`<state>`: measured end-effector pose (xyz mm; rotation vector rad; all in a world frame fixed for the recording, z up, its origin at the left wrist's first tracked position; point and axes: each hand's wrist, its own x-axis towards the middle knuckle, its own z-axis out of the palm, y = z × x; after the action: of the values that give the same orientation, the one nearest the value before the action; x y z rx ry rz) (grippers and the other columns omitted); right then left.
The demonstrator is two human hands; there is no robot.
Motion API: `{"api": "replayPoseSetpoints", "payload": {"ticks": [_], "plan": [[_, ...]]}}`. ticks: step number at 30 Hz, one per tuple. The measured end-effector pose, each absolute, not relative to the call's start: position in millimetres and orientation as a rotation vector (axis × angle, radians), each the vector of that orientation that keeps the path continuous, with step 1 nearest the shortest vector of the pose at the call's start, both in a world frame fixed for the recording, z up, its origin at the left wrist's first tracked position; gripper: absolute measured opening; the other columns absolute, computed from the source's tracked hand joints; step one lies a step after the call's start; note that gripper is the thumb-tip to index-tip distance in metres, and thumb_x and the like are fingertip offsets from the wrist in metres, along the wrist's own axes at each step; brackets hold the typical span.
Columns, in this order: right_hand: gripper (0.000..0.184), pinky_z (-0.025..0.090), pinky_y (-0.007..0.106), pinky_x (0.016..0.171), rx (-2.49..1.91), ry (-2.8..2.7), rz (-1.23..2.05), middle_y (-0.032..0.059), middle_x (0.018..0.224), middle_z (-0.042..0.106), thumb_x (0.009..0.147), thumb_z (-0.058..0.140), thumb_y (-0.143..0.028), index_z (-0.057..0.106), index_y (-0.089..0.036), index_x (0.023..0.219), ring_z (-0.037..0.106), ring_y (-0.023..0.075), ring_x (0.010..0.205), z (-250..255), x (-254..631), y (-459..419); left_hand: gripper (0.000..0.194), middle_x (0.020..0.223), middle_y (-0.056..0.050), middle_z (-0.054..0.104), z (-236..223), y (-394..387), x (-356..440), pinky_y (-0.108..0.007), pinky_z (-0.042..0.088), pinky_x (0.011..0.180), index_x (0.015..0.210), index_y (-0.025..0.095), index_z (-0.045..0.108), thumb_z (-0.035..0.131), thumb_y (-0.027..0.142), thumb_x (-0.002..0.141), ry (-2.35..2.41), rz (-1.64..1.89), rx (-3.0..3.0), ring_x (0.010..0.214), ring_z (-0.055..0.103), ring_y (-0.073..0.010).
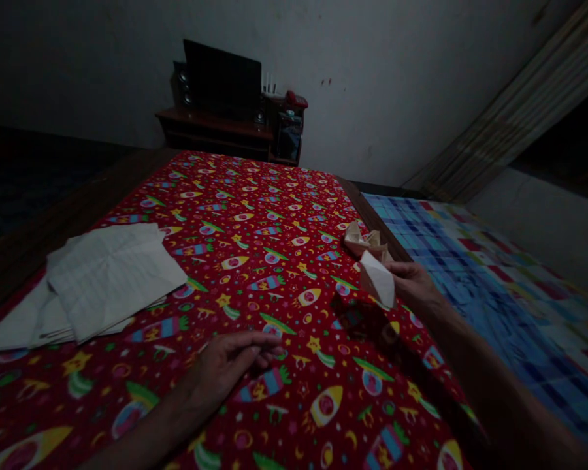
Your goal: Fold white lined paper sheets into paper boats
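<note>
My right hand (414, 284) pinches a folded white paper piece (378, 281) near the right edge of the red patterned cloth. Just behind it sits another folded paper shape (361, 240), brownish in the dim light, with pointed tips standing up. The held piece overlaps it in view, and I cannot tell whether the two touch. My left hand (232, 359) rests on the cloth near the front middle, fingers loosely stretched out and holding nothing. To its left lies a loose stack of creased white paper sheets (117, 274).
The red cloth (274, 228) with rockets and stars covers a wooden-edged surface. Beyond its far end, a monitor (223, 78) and speakers stand on a brown desk (215, 124), beside a red telephone (295, 100). A blue checked covering (451, 261) lies at the right, below a curtain (500, 124).
</note>
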<state>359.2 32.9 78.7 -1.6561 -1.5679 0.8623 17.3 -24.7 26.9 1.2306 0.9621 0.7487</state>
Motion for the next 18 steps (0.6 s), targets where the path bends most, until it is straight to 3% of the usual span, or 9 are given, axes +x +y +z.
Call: {"api": "replayPoseSetpoints", "payload": {"ticks": [8, 12, 18], "plan": [[0.04, 0.043, 0.022, 0.049, -1.463, -1.663, 1.01, 0.0024, 0.063, 0.067, 0.071, 0.062, -0.055, 0.075, -0.017, 0.073, 0.056, 0.0141, 0.054, 72.6, 304.3, 11.5, 0.04, 0.096, -0.011, 0.071, 53.0, -8.4, 75.6, -0.028, 0.05, 0.07, 0.115, 0.012, 0.063, 0.051, 0.032, 0.083, 0.712, 0.756, 1.296, 0.075, 0.062, -0.0158], [0.029, 0.043, 0.022, 0.051, -1.441, -1.73, 0.961, 0.001, 0.064, 0.067, 0.077, 0.06, -0.042, 0.075, -0.018, 0.081, 0.058, 0.0144, 0.057, 72.7, 298.0, 7.8, 0.042, 0.1, -0.013, 0.068, 49.1, -1.5, 85.1, -0.027, 0.05, 0.067, 0.115, 0.011, 0.063, 0.051, 0.034, 0.083, 0.687, 0.791, 1.269, 0.075, 0.061, -0.0157], [0.028, 0.042, 0.022, 0.051, -1.447, -1.87, 0.807, 0.0022, 0.065, 0.067, 0.08, 0.054, -0.034, 0.075, -0.016, 0.082, 0.059, 0.0153, 0.057, 70.7, 292.4, 5.5, 0.043, 0.097, -0.012, 0.066, 47.8, 0.5, 83.1, -0.027, 0.049, 0.068, 0.112, 0.009, 0.064, 0.056, 0.035, 0.079, 0.694, 0.763, 1.196, 0.075, 0.059, -0.0156]]}}
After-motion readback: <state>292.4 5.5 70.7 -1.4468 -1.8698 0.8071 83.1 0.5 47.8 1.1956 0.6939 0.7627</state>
